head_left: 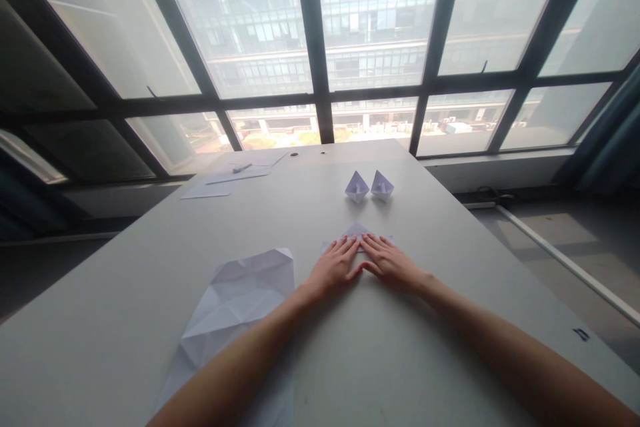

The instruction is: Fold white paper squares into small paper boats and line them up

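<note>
Nearest the camera, a left forearm (240, 363) slanting in from seven o'clock above a creased sheet (240, 300), with a right forearm (500, 345) at five. Directly under the fingers of the left hand (335, 264) and right hand (393, 264), both equally near, a small folded paper (356, 229) on the table (380, 373), long axis nine to three o'clock, peak toward twelve; fingers straight, flat, narrowly spread, gripping nothing (thumb tips meeting, or almost). Beyond, between twelve and one o'clock, two paper shapes (357, 188) close side by side; toward ten, loose sheets (210, 189) bearing a pen-like item (243, 168); no container in view.
</note>
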A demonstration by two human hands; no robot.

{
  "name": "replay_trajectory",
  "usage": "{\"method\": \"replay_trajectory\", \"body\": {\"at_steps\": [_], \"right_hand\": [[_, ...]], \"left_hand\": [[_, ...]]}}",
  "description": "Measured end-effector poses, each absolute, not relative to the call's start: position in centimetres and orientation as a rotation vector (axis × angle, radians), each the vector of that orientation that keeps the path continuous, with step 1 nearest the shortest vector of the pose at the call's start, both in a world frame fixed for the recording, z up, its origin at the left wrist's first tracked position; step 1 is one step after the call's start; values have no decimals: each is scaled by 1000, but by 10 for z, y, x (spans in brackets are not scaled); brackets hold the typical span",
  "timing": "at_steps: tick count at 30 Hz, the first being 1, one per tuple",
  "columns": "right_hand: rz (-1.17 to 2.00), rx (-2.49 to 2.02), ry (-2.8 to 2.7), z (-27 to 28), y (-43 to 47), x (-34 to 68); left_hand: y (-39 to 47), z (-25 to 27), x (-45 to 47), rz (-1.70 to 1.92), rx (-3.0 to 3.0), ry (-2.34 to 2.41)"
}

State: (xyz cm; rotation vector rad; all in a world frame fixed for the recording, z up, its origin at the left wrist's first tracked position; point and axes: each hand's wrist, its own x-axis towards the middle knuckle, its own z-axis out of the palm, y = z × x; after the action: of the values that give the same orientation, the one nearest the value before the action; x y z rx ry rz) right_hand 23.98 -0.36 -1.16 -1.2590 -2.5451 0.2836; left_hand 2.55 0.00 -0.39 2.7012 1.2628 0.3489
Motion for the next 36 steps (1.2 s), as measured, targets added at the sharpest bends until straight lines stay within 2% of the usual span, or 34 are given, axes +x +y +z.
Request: {"method": "replay_trajectory", "body": {"at_steps": [36], "right_hand": [[303, -1251, -2513, -14, -1, 241]], "left_hand": [[1, -3, 25, 363, 2675, 1262]]}}
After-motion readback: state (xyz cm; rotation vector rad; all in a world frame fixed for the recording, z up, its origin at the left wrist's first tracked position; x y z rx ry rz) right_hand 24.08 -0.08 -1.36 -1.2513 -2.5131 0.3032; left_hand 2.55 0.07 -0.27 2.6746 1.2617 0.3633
